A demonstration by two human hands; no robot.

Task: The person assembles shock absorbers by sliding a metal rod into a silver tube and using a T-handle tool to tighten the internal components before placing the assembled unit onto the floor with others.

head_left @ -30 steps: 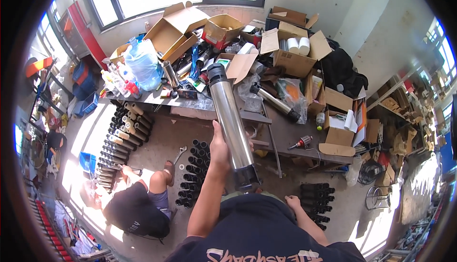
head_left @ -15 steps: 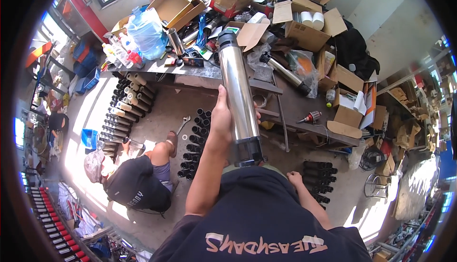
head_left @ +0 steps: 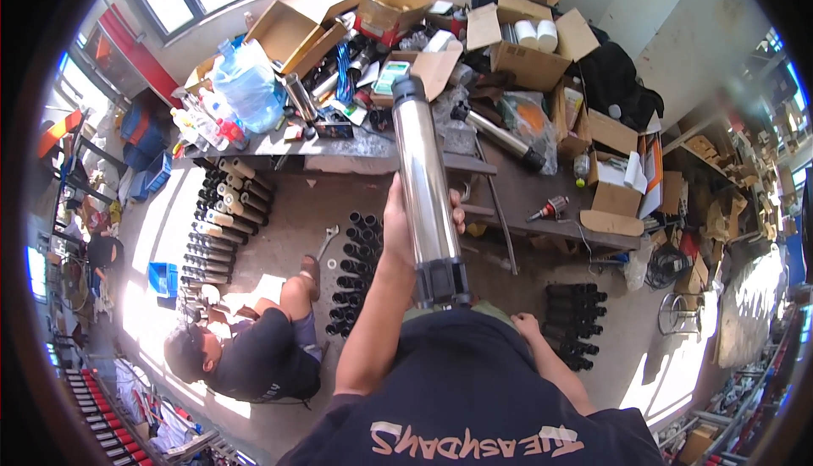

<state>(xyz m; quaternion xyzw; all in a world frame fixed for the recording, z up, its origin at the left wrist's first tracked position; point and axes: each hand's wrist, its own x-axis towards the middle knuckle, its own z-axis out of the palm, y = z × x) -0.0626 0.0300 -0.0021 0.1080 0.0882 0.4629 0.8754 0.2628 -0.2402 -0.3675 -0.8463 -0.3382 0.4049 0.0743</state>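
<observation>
In front of my body my left hand (head_left: 400, 233) is wrapped around a shiny steel cylinder (head_left: 421, 178) with black end pieces, which looks like a tubular pump. It stands nearly upright in the picture, its narrower black end pointing at the workbench. The other end, a ribbed black fitting (head_left: 442, 282), comes close to my lap. Low beside my right thigh rests my right hand (head_left: 527, 324). Its fingers are bunched and partly hidden, and I see nothing in it.
A cluttered workbench (head_left: 584, 205) holds open cardboard boxes (head_left: 532, 64), bottles, a similar cylinder (head_left: 508, 137) and a small red-and-silver part (head_left: 552, 207). Black cylindrical parts (head_left: 576, 314) lie on the floor at right. A co-worker (head_left: 262, 356) sits at left beside rows of tubes (head_left: 241, 195).
The whole view has shifted slightly. My left hand still grips the steel cylinder, which has barely moved. The co-worker at left has changed posture, with the head turned and lowered.
</observation>
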